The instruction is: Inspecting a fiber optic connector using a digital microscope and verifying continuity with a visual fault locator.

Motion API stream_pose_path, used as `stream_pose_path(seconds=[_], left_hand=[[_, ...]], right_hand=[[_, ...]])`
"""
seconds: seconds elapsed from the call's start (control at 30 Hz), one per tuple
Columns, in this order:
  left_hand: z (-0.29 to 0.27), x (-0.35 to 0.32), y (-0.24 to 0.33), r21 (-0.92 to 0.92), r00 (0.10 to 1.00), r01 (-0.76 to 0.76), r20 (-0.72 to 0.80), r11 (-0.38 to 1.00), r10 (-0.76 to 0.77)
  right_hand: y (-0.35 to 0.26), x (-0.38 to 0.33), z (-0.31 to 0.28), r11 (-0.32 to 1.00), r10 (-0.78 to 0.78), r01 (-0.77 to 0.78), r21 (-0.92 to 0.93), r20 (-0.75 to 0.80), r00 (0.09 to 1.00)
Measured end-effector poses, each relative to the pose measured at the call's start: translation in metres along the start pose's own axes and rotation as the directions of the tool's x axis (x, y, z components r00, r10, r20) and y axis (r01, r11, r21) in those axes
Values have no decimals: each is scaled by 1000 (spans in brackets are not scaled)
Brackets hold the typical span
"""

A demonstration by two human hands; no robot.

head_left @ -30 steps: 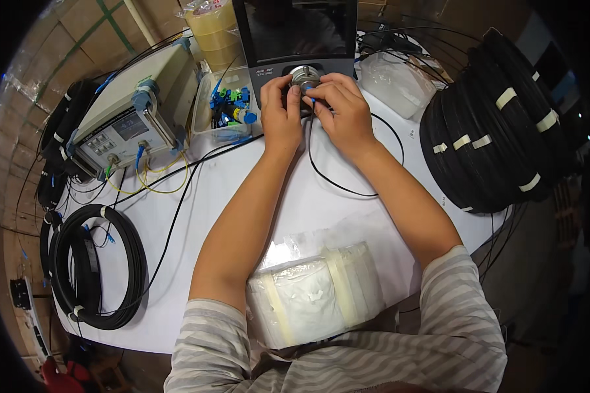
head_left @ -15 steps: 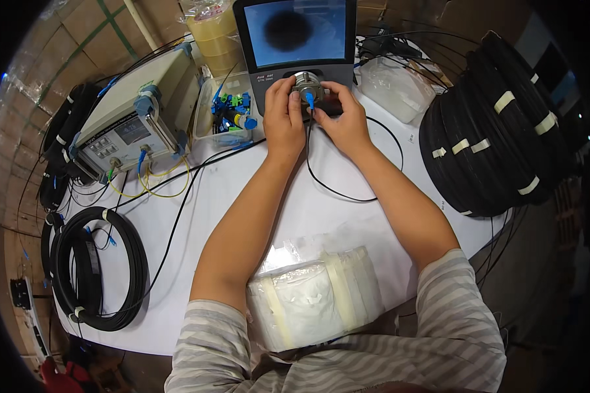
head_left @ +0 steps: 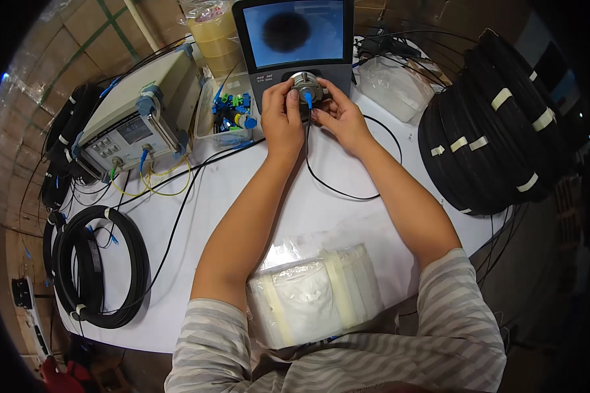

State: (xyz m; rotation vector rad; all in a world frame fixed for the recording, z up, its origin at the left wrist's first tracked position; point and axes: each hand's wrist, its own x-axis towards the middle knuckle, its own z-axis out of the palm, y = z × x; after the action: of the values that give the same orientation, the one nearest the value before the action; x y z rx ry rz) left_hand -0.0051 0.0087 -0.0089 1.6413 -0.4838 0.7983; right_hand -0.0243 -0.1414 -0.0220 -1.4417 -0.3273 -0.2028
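Observation:
A grey inspection device (head_left: 297, 46) with a lit screen showing a dark round blob stands at the table's far edge. On its front sits a round metal port (head_left: 305, 83). My left hand (head_left: 280, 119) grips the port's left side. My right hand (head_left: 339, 116) pinches a blue connector (head_left: 308, 99) on a thin black cable (head_left: 337, 190), held at the port. The cable loops over the white table (head_left: 196, 216) to the right of my forearm.
A beige test instrument (head_left: 137, 118) with yellow and blue leads stands at the left. A clear tray of blue and green connectors (head_left: 233, 114) lies beside it. Black cable coils lie at the right (head_left: 485, 137) and lower left (head_left: 98, 262). A wrapped white packet (head_left: 314, 295) lies near my chest.
The device's screen went from dark to lit, now showing a dark round blob. Both hands stayed at the round port with only slight finger shifts.

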Motion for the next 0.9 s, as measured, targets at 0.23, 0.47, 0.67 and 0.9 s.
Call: stream_pose_path(seconds=[0.23, 0.47, 0.67, 0.9], left_hand=[[-1, 0, 2, -9, 999, 42, -4, 999, -42], [-2, 0, -1, -10, 999, 41, -17, 999, -42], [-1, -1, -2, -2, 998, 61, -26, 998, -62], [-2, -1, 0, -14, 999, 27, -32, 1000, -27]], right_hand=[[0, 1, 0, 1000, 18, -19, 17, 35, 999], [-7, 1, 2, 997, 36, -40, 71, 61, 998], [-7, 2, 3, 997, 49, -54, 64, 69, 996], [-5, 3, 4, 994, 39, -42, 104, 33, 999]])
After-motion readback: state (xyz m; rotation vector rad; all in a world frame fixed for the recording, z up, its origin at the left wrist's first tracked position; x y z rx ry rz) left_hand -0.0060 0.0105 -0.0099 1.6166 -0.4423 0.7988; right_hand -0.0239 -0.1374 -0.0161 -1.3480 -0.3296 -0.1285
